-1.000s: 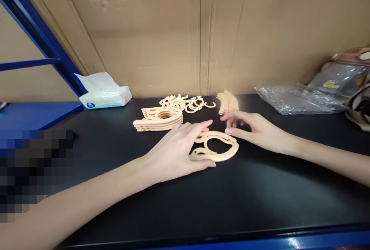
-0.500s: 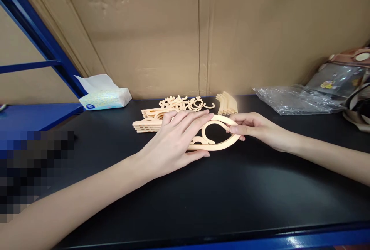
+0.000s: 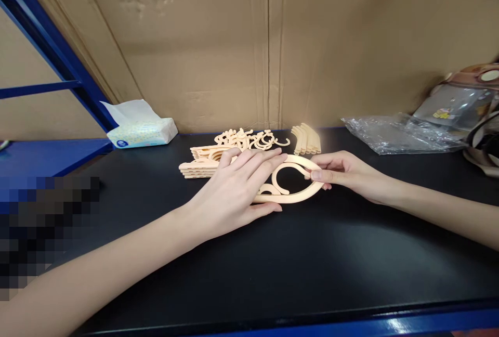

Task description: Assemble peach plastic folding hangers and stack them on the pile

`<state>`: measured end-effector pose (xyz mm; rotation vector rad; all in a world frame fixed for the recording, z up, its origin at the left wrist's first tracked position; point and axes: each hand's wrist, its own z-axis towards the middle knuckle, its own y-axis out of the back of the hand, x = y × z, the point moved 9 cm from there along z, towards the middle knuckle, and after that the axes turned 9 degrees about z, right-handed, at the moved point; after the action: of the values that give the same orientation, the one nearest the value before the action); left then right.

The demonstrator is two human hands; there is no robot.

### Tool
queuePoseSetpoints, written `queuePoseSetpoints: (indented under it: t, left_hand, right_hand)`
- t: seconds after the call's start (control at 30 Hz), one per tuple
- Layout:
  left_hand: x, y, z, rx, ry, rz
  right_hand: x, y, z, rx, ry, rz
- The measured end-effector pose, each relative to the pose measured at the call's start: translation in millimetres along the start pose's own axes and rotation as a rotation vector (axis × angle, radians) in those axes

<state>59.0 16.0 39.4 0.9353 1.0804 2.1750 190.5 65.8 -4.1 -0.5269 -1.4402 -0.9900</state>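
A cream-coloured looped plastic piece [image 3: 300,197] is held low over the black table, between both hands. My left hand [image 3: 244,183] lies across its left part, fingers over the top edge and thumb along the lower edge, hiding much of it. My right hand [image 3: 337,170] pinches its rounded right end between thumb and fingers. Stacked cream pieces [image 3: 197,169] lie just behind and left of my left hand. Farther back is a pile of small cream hooks [image 3: 241,138], and to its right a row of short curved cream pieces [image 3: 306,138].
A tissue pack [image 3: 142,131] lies at the back left of the black table [image 3: 273,274]. Crumpled clear plastic [image 3: 397,134] and a clear bag with brown trim [image 3: 452,105] are at the back right. A cardboard wall [image 3: 195,40] stands behind, with a blue metal frame [image 3: 50,51] at left.
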Motion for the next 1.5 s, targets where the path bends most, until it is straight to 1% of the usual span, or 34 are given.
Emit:
queuePoseSetpoints:
  t: [0.2,0.27,0.33,0.37,0.43,0.5,0.57,0.6,0.63,0.7,0.77,0.87,1.0,1.13,1.33,1.5]
  left_hand:
    - [-5.3,-1.0,-0.1,-0.001,-0.06,0.021]
    - [-3.5,4.5,1.8,-0.016,-0.066,0.049]
    - [6.6,14.6,5.0,-0.027,-0.038,0.08]
    - [16.3,20.7,6.5,-0.027,-0.003,0.079]
    - [44.6,33.1,8.0,-0.022,0.104,0.036]
    - [80.1,35.7,5.2,0.054,0.233,-0.045]
    - [115.2,28.3,-3.2,0.179,0.362,-0.085]
    - [130.0,21.6,-9.0,0.253,0.416,-0.105]
    - [142.1,13.9,-15.4,0.328,0.462,-0.126]
    - [157.2,-0.6,-27.0,0.456,0.519,-0.152]
    - [160.0,-10.5,-33.0,0.54,0.516,-0.157]
    - [152.8,-16.0,-33.6,0.594,0.469,-0.153]
    - [146.5,-18.8,-32.1,0.607,0.416,-0.144]
    - [150.2,-27.6,-35.6,0.622,0.386,-0.178]
    - [154.7,-34.4,-38.3,0.631,0.401,-0.202]
    - [151.7,-32.4,-37.7,0.632,0.418,-0.214]
  right_hand:
    - [-0.6,-4.6,1.2,0.018,-0.003,0.025]
    - [-0.3,-5.2,1.7,0.021,0.014,0.07]
    - [-0.4,-3.2,2.3,0.011,0.04,0.134]
    - [-1.0,-1.0,2.8,-0.001,0.053,0.151]
    - [-4.3,4.3,4.1,-0.03,0.06,0.122]
    - [-9.1,7.2,5.8,-0.037,0.042,0.037]
    - [-13.6,6.3,7.2,-0.014,0.01,-0.037]
    - [-14.7,5.1,7.5,-0.002,-0.003,-0.064]
    - [-15.0,4.0,7.7,0.005,-0.012,-0.086]
    - [-14.1,2.2,7.4,0.011,-0.024,-0.121]
    - [-13.2,0.6,6.8,0.013,-0.037,-0.149]
    - [-13.2,-0.3,5.8,0.018,-0.055,-0.177]
    - [-14.2,-0.1,5.3,0.024,-0.07,-0.201]
    - [-13.4,-0.9,5.1,0.03,-0.063,-0.205]
    - [-12.9,-1.8,4.5,0.032,-0.069,-0.204]
    - [-12.9,-1.7,4.7,0.033,-0.073,-0.211]
